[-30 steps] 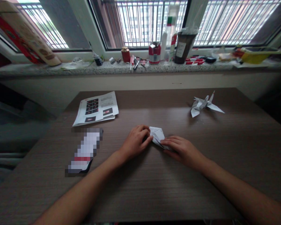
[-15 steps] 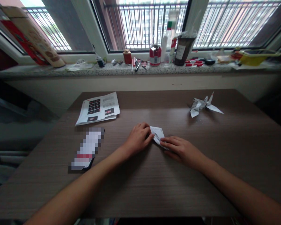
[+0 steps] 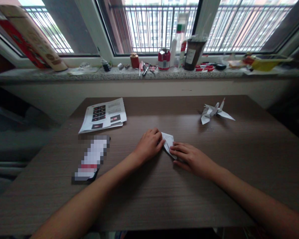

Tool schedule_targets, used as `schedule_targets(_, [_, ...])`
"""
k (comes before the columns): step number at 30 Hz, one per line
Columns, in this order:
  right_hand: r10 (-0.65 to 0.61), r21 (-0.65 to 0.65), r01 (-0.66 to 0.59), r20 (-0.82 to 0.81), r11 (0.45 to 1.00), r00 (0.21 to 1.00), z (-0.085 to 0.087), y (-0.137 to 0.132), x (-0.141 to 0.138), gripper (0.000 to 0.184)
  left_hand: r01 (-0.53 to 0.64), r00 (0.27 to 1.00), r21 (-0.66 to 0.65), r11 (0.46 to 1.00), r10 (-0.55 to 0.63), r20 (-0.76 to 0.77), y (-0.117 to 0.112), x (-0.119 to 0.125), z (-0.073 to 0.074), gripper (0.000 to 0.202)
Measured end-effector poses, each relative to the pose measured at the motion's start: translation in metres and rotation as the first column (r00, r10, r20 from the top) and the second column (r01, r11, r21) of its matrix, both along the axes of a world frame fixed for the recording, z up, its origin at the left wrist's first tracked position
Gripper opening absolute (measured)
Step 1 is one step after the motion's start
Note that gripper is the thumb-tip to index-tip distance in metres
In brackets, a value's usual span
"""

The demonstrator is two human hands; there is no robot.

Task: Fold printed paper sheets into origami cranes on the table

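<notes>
A small piece of folded white paper (image 3: 168, 141) lies on the brown wooden table (image 3: 214, 159), in the middle. My left hand (image 3: 149, 144) rests on the paper's left edge with its fingers curled and pressed against it. My right hand (image 3: 189, 156) lies flat over the paper's lower right part, its fingers held together and pressing it down. Both forearms reach in from the near edge.
A finished folded paper crane (image 3: 214, 112) stands at the back right of the table. Printed sheets (image 3: 103, 118) lie at the back left, a phone (image 3: 91, 159) nearer on the left. The stone windowsill (image 3: 89, 74) behind holds a red can (image 3: 163, 59), bottles and small tools.
My two hands have closed in on the paper, so less of it shows. The right hand's fingers slid a little leftward over it.
</notes>
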State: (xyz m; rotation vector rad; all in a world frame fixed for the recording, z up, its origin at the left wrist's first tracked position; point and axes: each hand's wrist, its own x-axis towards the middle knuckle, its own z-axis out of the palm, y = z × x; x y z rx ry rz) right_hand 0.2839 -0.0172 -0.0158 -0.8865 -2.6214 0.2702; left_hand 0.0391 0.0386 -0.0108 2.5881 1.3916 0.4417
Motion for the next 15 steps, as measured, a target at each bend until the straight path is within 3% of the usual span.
schedule_targets(6, [0.025, -0.066, -0.027, -0.029, 0.997, 0.999, -0.001, 0.0049, 0.0056, 0.039, -0.047, 0.998, -0.007, 0.999, 0.046, -0.047, 0.0006, 0.0045, -0.0002, 0.021])
schedule_targets(15, [0.04, 0.016, -0.039, -0.036, 0.999, 0.999, -0.0068, 0.0016, 0.009, 0.038, -0.063, 0.998, -0.031, 0.998, 0.063, -0.01, 0.0031, 0.004, -0.0057, 0.021])
